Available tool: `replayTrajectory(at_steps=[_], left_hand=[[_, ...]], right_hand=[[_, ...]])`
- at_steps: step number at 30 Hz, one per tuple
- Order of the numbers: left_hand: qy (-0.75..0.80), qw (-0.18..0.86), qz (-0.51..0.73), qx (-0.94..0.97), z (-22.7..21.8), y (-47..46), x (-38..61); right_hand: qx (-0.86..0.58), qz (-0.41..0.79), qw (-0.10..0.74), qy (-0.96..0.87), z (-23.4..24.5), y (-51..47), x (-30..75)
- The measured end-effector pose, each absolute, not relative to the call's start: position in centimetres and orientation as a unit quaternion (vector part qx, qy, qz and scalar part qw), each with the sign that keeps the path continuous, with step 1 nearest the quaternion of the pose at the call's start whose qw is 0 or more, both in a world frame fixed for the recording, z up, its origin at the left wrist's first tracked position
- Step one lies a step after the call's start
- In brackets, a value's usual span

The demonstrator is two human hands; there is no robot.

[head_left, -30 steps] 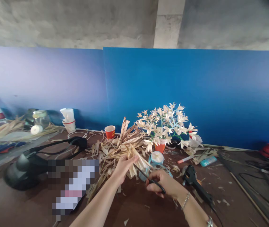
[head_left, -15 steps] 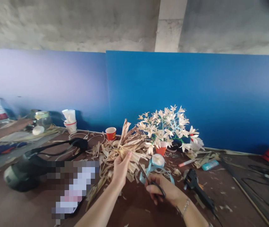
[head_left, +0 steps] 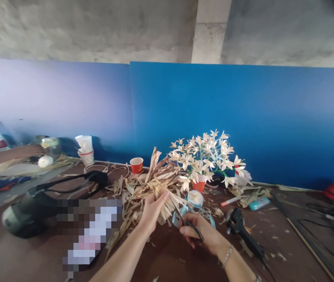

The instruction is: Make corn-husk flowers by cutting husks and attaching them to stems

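Observation:
My left hand (head_left: 151, 209) is closed around a dried corn husk strip (head_left: 167, 201), lifted from the pile of dried husks (head_left: 143, 184) on the brown table (head_left: 169, 254). My right hand (head_left: 202, 233) grips black-handled scissors (head_left: 184, 219), their blades pointing up-left at the husk's lower edge. Just behind the hands sits a light blue tape roll (head_left: 195, 197). A bouquet of pale husk flowers (head_left: 206, 154) stands in an orange cup (head_left: 199, 182).
A black glue gun (head_left: 241, 229) lies to the right of my right hand. A red paper cup (head_left: 136, 165), stacked white cups (head_left: 85, 149), a glass jar (head_left: 50, 145) and a black lamp-like device (head_left: 35, 203) stand to the left. Another person's arm (head_left: 5, 156) reaches in far left.
The scissors have moved up closer to the husk held in my left hand. The other person's arm appeared at far left.

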State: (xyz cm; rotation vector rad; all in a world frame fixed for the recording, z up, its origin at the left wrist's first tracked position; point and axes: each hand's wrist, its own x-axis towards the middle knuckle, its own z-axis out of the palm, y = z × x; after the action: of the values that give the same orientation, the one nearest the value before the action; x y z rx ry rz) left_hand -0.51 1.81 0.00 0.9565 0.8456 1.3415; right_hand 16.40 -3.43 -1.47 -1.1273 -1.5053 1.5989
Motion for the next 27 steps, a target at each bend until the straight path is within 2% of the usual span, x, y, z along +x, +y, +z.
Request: replayTrajectory(at_steps=[4, 11, 27], left_hand=[[0.349, 0.646, 0.537, 0.415, -0.4, 2.5, -1.2], [0.339, 0.664, 0.512, 0.427, -0.3, 2.7, -1.6], [0.330, 0.666, 0.498, 0.447, -0.6, 2.9, -2.0]], right_hand=[[-0.411, 0.610, 0.342, -0.585, -1.3, -3.4, 16.6], [-0.432, 0.606, 0.323, -0.585, -0.5, -3.7, 16.5], [-0.421, 0.610, 0.320, -0.590, -0.7, -3.7, 16.7]])
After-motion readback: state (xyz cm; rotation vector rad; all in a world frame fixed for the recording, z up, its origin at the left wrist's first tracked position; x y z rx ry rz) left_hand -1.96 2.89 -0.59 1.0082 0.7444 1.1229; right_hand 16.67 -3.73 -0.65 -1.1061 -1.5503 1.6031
